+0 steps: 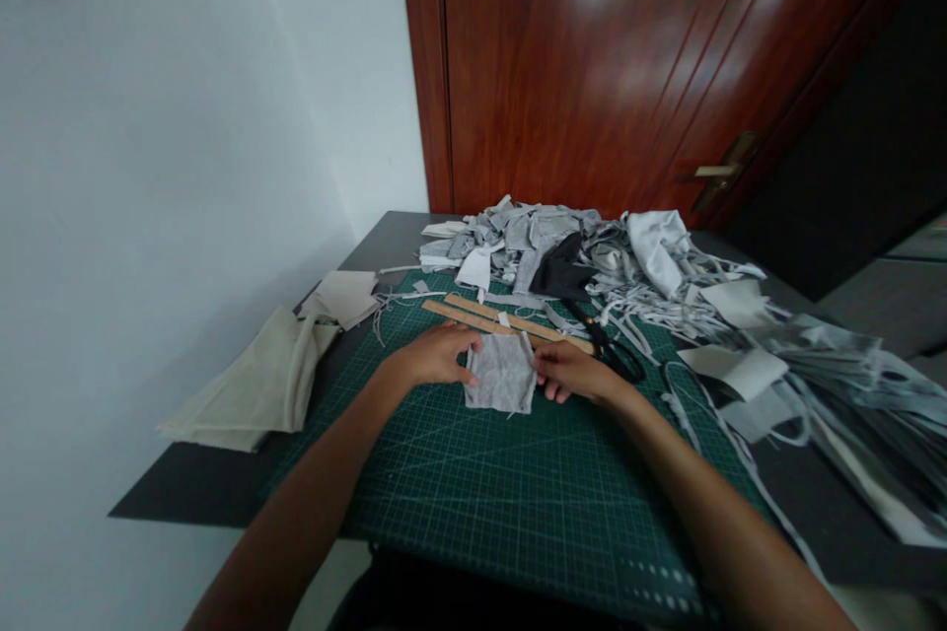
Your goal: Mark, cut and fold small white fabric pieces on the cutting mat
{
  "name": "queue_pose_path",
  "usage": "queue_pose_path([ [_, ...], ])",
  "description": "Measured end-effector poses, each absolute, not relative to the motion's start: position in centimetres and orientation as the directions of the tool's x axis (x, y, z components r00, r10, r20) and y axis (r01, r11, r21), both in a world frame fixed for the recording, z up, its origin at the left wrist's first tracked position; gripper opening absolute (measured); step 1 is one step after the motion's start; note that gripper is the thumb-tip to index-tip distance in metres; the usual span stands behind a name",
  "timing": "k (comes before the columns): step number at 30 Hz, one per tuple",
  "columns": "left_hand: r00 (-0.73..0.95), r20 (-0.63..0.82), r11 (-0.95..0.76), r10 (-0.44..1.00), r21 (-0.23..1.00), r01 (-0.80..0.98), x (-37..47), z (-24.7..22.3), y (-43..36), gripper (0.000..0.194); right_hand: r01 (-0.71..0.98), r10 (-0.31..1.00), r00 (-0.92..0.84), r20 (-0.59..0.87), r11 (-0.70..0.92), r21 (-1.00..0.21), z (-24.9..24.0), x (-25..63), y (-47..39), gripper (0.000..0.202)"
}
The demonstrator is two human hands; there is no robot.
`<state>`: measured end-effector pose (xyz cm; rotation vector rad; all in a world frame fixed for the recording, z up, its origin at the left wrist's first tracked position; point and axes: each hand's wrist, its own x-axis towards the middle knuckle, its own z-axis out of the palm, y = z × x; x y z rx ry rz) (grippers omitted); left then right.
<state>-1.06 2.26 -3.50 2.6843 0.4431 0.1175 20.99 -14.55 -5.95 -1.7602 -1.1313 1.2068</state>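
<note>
A small, roughly square piece of grey fabric (501,374) is held flat over the green cutting mat (503,483). My left hand (442,355) pinches its left edge between thumb and fingers. At its right edge, my right hand (569,371) has its fingers curled against the cloth and grips it. Two wooden rulers (484,310) lie just beyond the fabric, side by side at a slant. Black-handled scissors (613,351) rest to the right of the rulers, behind my right hand.
Grey and white fabric scraps (533,237) are heaped along the back, with black cloth (563,268) among them. Folded cream cloth (258,385) lies at the left. Strips and a clear plastic bag (836,355) cover the right side. A wooden door (592,69) stands behind.
</note>
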Motion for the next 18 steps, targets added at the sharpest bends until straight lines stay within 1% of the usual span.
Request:
queue_pose_path([
  [4,0.949,0.023,-0.884,0.315,0.372,0.284,-0.9,-3.5,2.1,0.038,0.162,0.915,0.162,-0.369,-0.394,-0.905,-5.8,21.3,-14.6,0.019],
  [7,0.948,0.051,-0.895,0.315,0.349,0.279,-0.9,-3.4,1.9,0.038,0.146,0.916,0.141,-0.377,-0.396,-0.907,-5.8,21.6,-14.7,0.022],
  [9,0.948,0.062,-0.899,0.313,0.342,0.275,-1.1,-3.5,2.0,0.041,0.191,0.915,0.126,-0.383,-0.401,-0.896,-5.8,21.8,-14.8,0.022],
  [12,0.948,0.033,-0.892,0.318,0.35,0.287,-1.5,-3.7,2.5,0.048,0.36,0.914,0.14,-0.382,-0.406,-0.84,-5.9,21.9,-14.9,0.025],
  [13,0.948,0.02,-0.888,0.318,0.355,0.291,-1.6,-3.8,2.7,0.05,0.445,0.927,0.159,-0.341,-0.375,-0.813,-6.0,21.8,-14.9,0.025],
  [14,0.948,0.011,-0.885,0.319,0.361,0.294,-1.7,-3.8,2.9,0.051,0.544,0.947,0.188,-0.26,-0.321,-0.775,-6.0,21.6,-14.9,0.024],
  [15,0.947,0.005,-0.882,0.32,0.367,0.296,-1.7,-3.9,3.0,0.053,0.646,0.963,0.223,-0.149,-0.261,-0.717,-6.1,21.5,-14.8,0.022],
  [16,0.948,0.003,-0.88,0.319,0.373,0.295,-1.7,-3.9,3.1,0.053,0.742,0.964,0.265,-0.019,-0.216,-0.634,-6.1,21.3,-14.8,0.02],
  [18,0.947,0.005,-0.875,0.321,0.384,0.294,-1.7,-3.9,3.2,0.054,0.883,0.92,0.328,0.212,-0.22,-0.414,-6.2,20.9,-14.8,0.02],
])
